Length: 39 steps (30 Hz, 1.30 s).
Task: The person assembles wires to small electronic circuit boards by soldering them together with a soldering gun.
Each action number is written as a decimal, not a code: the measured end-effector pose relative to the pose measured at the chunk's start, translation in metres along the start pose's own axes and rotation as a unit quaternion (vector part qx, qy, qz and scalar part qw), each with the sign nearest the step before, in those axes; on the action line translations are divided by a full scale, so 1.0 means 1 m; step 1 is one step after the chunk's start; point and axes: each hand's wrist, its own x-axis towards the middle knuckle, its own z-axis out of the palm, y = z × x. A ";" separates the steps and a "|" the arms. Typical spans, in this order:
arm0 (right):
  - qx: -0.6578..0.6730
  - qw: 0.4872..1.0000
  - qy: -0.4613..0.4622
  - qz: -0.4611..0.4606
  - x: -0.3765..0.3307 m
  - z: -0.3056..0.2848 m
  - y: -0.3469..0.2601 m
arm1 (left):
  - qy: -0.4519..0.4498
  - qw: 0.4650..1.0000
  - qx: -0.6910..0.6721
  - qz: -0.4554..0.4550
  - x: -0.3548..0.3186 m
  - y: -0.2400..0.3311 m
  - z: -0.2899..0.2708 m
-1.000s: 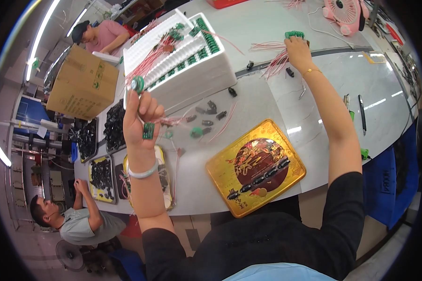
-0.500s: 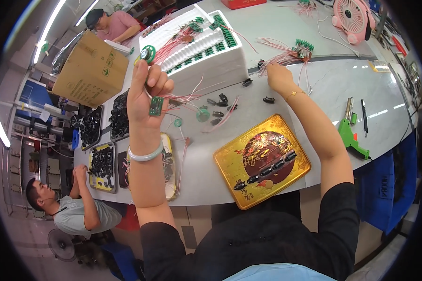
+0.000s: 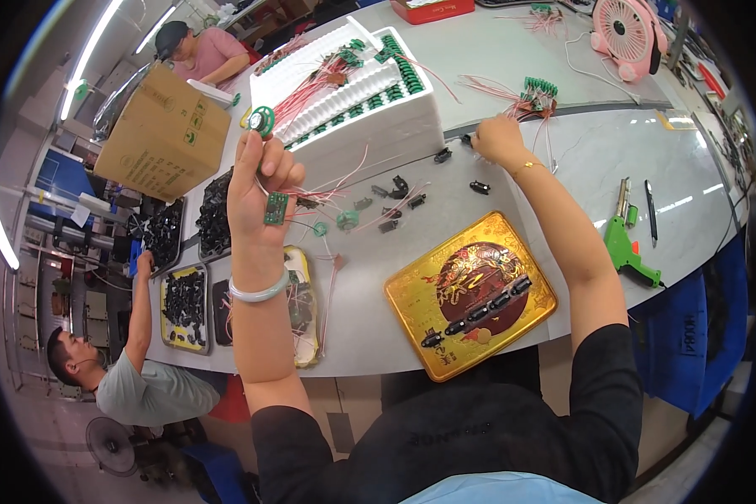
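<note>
We find the left hand raised above the table, thumb and fingers closed on a small round speaker with a green rim. A wired green circuit board sits against the heel of the same hand; we cannot tell whether the fingers also grip its wiring. The right hand is over the table's far half, fingertips at a black casing; we cannot tell whether they are closed on it. Just beyond that hand, toward the far edge, we note a bundle of green parts. To its left stands a white foam box. At the table's near edge we record a gold tin bearing a diagonal row of black casings. A green glue gun lies near the right edge.
</note>
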 end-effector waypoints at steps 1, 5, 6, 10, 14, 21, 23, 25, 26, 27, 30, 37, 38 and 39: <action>-0.003 1.000 0.000 0.008 0.003 0.002 0.004 | 0.006 1.000 -0.011 -0.004 0.002 -0.003 0.003; 0.062 0.993 0.094 -0.022 0.023 0.050 0.013 | -0.013 0.999 -0.032 -0.009 0.005 -0.012 0.007; 0.089 0.991 0.083 -0.050 0.026 0.060 0.012 | -0.011 0.999 -0.033 -0.010 0.005 -0.012 0.008; 0.125 0.988 -0.017 -0.092 -0.011 0.038 -0.028 | -0.021 1.000 -0.019 0.002 0.001 -0.003 0.011; 0.302 0.936 0.005 -0.181 -0.026 0.027 -0.022 | -0.017 1.000 -0.010 0.002 0.002 -0.007 0.014; -0.027 0.999 -0.010 -0.016 -0.050 0.028 0.098 | -0.022 0.999 -0.026 0.003 -0.003 -0.001 0.014; -0.062 0.995 -0.076 0.037 -0.060 0.017 0.116 | -0.018 0.999 -0.040 -0.005 -0.001 -0.001 0.021; -0.048 0.990 -0.097 0.094 -0.074 -0.008 0.109 | -0.048 0.998 -0.051 -0.007 0.001 0.002 0.027; -0.046 0.991 -0.094 0.087 -0.080 -0.020 0.097 | -0.053 0.997 -0.057 -0.008 0.003 0.001 0.032; -0.006 0.999 -0.032 0.040 -0.085 -0.034 0.078 | -0.073 0.996 -0.043 -0.006 0.004 0.004 0.036; 0.274 0.937 0.121 -0.178 -0.094 -0.071 0.004 | -0.101 0.994 -0.029 0.011 0.002 0.015 0.049; 0.528 0.806 0.048 -0.265 -0.118 -0.117 -0.112 | -0.079 0.993 -0.049 0.073 0.006 0.008 0.066; 0.529 0.809 0.060 -0.248 -0.113 -0.112 -0.108 | -0.081 0.993 -0.046 0.078 0.007 0.009 0.063; 0.531 0.812 0.071 -0.231 -0.109 -0.111 -0.103 | -0.082 0.992 -0.047 0.080 0.006 0.010 0.059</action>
